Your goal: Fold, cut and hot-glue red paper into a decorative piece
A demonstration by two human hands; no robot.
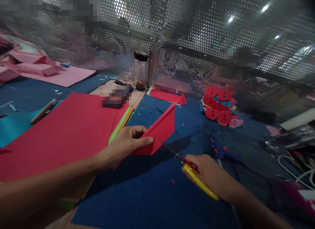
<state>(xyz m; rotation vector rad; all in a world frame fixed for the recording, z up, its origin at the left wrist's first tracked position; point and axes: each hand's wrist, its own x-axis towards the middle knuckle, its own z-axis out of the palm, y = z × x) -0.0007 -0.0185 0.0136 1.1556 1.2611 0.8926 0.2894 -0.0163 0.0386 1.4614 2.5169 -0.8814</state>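
My left hand pinches a folded piece of red paper between thumb and fingers, holding it tilted above the blue table surface. In my right hand is a pair of scissors with yellow and red handles. Their blades point up and left, and the tip meets the red paper close to my left thumb. Whether the blades are parted is hard to make out. Under my left forearm lies a stack of large coloured sheets, red on top, with green and orange edges showing.
Cut red pieces with holes are piled at the back right, near a blue glue gun. A lidded jar stands against the perforated metal screen. Flat red strips lie beside it. Pink paper covers the far left.
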